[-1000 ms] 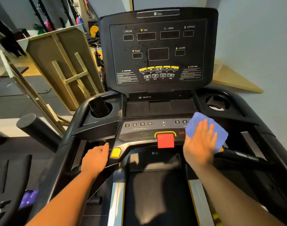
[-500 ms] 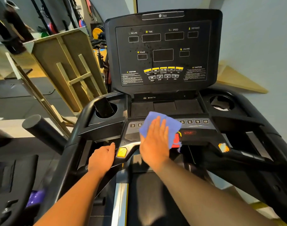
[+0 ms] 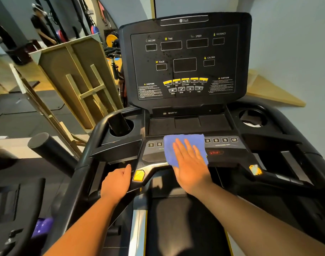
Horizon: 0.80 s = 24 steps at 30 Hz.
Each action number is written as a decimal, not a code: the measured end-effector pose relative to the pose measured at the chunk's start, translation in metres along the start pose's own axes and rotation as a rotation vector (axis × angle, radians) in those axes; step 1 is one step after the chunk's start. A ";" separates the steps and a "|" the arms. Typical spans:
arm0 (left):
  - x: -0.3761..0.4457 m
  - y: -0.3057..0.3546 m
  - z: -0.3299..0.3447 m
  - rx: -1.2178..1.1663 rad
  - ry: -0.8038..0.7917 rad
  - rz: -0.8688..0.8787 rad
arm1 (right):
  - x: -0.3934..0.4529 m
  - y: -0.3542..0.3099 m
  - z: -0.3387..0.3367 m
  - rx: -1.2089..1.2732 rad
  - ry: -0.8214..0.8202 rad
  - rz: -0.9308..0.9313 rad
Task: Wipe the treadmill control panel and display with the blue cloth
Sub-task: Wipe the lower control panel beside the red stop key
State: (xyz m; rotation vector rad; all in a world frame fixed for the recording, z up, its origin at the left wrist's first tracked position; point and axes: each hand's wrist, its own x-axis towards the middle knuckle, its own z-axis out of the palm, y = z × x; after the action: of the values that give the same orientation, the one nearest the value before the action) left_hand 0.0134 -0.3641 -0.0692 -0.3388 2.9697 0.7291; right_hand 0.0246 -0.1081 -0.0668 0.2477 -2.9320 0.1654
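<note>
1. Gym room: pale wall (image 3: 296, 43) right, wooden frames (image 3: 74, 74) leaning left.
2. Treadmill display (image 3: 184, 60) upright, dark, speckled with spots.
3. Control panel (image 3: 224, 150) below, red "STOP" lit.
4. Blue cloth (image 3: 178, 145) spread flat mid-panel.
5. Right hand (image 3: 192, 163) flat, fingers straight, pressing cloth.
6. Left hand (image 3: 116, 182) curled over handrail (image 3: 80, 174) beside yellow button (image 3: 139, 175).

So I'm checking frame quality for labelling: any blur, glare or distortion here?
Head view: wide-angle bending at the edges; the person far left is motion-blurred; a soft sheen lies on the control panel beside the blue cloth; the display labels stay readable.
</note>
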 end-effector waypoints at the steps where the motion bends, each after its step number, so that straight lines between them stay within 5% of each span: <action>1: 0.001 0.002 -0.001 0.008 0.006 0.000 | 0.009 -0.010 -0.002 -0.006 0.004 0.078; 4: -0.001 0.006 -0.003 0.033 0.013 -0.007 | 0.031 -0.050 -0.009 0.005 -0.097 0.056; 10: 0.000 0.003 -0.001 0.040 0.012 -0.019 | 0.005 -0.031 -0.006 0.046 -0.153 -0.470; 17: 0.000 0.004 -0.003 0.040 0.019 0.011 | 0.028 -0.047 -0.006 -0.010 -0.069 -0.048; 21: -0.001 0.004 -0.002 0.047 0.017 -0.008 | 0.012 -0.029 -0.002 -0.005 -0.152 -0.362; 24: -0.001 0.003 -0.002 0.030 0.010 0.004 | -0.009 0.020 0.000 -0.016 -0.086 -0.365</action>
State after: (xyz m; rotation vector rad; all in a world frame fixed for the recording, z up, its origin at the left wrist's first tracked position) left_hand 0.0134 -0.3623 -0.0659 -0.3356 2.9879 0.6847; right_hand 0.0295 -0.0877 -0.0705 0.7960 -2.9052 0.0772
